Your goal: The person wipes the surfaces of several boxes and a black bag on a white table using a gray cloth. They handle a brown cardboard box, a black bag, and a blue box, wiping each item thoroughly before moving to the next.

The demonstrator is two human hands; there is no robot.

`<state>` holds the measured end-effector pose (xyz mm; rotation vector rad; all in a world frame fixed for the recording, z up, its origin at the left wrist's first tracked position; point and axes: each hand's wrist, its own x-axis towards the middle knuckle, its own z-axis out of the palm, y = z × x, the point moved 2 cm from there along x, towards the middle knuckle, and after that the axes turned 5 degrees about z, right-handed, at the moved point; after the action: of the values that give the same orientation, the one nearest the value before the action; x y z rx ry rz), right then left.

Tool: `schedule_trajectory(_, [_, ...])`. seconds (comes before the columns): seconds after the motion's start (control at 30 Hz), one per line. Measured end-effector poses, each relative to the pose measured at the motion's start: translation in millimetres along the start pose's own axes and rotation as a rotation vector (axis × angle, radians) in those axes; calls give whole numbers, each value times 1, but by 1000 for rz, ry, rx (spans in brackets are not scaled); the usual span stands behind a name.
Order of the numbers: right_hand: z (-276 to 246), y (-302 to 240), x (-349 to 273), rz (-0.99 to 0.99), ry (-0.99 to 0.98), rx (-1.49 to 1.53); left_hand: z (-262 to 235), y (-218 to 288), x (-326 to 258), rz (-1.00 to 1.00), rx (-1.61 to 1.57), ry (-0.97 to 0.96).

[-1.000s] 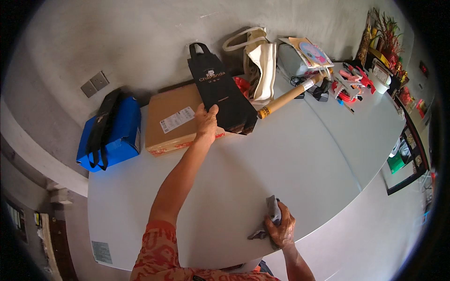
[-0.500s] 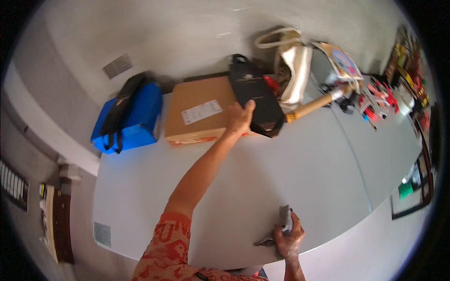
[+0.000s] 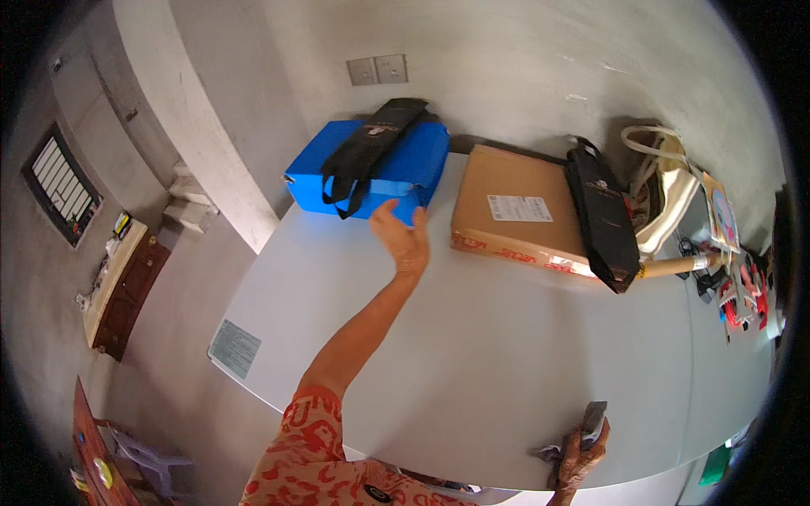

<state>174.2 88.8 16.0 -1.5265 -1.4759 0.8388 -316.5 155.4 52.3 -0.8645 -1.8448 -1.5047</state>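
The right grip [image 3: 580, 460], fingers curled, clasps a grey cloth [image 3: 594, 417] jutting toward one o'clock; the left grip [image 3: 405, 246], spread and empty, has the blue box [image 3: 409, 164] at eleven o'clock, contact unclear.

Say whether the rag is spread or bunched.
Bunched: the rag is gathered in the right hand, with creased ends sticking out.

The person wears a pale orange shirt [image 3: 274, 482] with irregular red shapes. The left sleeve [image 3: 315, 415] is short, and the front carries a dark oval badge [image 3: 377, 493].
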Motion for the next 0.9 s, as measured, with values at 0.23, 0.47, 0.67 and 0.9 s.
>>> schedule_trajectory(0.23, [20, -27, 4, -239, -157, -876, -79, -99, 59, -662, -141, 301])
schedule_trajectory(0.47, [67, -108, -5, -478, -97, -748, -69, -115, 74, -1058, -884, -185])
schedule_trajectory(0.67, [193, -185, 11, -408, -746, -6, -84, -83, 60, -1069, -1037, -359])
schedule_trajectory(0.9, [323, -248, 36, 351, -984, 548, -156, -28, 9, -1146, -950, -499])
